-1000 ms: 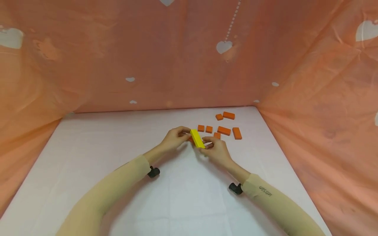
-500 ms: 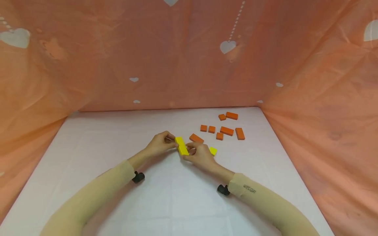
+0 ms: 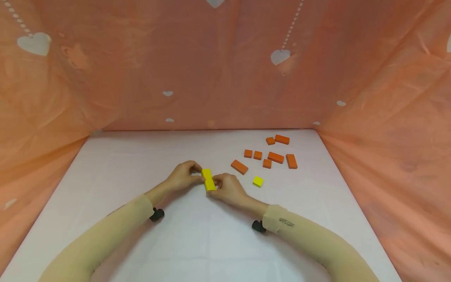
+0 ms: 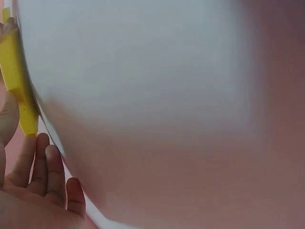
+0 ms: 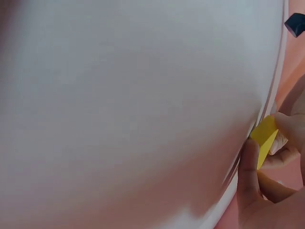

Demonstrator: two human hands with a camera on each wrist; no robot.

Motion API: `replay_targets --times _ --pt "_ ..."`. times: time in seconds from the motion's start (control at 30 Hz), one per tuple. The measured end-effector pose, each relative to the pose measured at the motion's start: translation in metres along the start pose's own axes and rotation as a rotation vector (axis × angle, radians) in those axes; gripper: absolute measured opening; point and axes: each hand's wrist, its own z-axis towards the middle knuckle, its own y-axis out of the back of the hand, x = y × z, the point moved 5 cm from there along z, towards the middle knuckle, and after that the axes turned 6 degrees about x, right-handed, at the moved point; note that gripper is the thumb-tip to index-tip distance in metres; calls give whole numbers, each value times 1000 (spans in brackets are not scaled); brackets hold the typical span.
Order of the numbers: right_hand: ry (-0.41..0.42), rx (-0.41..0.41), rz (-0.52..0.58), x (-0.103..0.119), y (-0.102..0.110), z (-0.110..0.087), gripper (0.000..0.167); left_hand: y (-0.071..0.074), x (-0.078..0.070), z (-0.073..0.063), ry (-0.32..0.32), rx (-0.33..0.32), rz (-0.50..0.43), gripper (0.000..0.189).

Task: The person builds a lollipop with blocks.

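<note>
The left hand (image 3: 182,176) has its grip on the far end of a yellow bar (image 3: 209,182), the right hand (image 3: 230,190) on the near end, presumably to steady it. A small yellow block (image 3: 258,181) and orange blocks (image 3: 276,157) lie to the right on the tabletop (image 3: 169,243).

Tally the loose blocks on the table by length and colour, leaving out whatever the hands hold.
Long orange: 4
Short orange: 4
Short yellow: 1
Total: 9, not counting the held yellow
</note>
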Motion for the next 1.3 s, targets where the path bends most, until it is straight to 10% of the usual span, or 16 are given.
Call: replay_targets --times 0.5,1.3 --pt "24 110 49 2 -9 3 56 6 7 -2 -97 22 94 42" --pt "-8 96 124 -1 -10 5 62 6 9 -1 -68 62 143 47"
